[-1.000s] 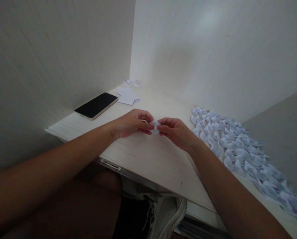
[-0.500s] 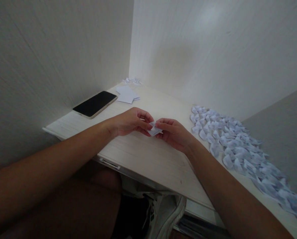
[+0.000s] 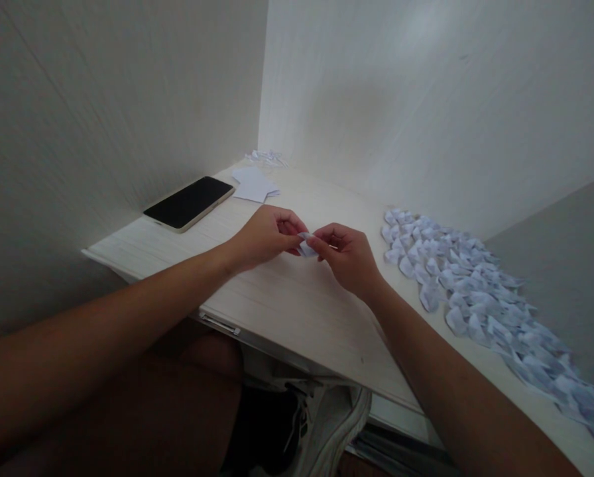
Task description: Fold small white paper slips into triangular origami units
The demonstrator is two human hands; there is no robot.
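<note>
Above the middle of the white desk (image 3: 297, 318), a small folded piece of white paper (image 3: 307, 248) is pinched between both hands. My left hand (image 3: 272, 235) grips its left side, thumb and fingers closed. From the other side, my right hand (image 3: 349, 255) holds the paper between thumb and index finger, which cover part of it. Beyond my left hand lies a short stack of white paper squares (image 3: 252, 184). To the right of my right hand spread many folded white paper pieces (image 3: 469, 278), set close together in rows.
A smartphone (image 3: 190, 203) with a dark screen lies at the desk's left side. Thin paper scraps (image 3: 267, 158) sit in the far corner against the walls. Below the front edge are a metal handle (image 3: 220, 324) and my legs.
Both hands have shifted slightly up with the paper. My right hand has turned so its thumb lies over the paper, and less of the paper shows now.
</note>
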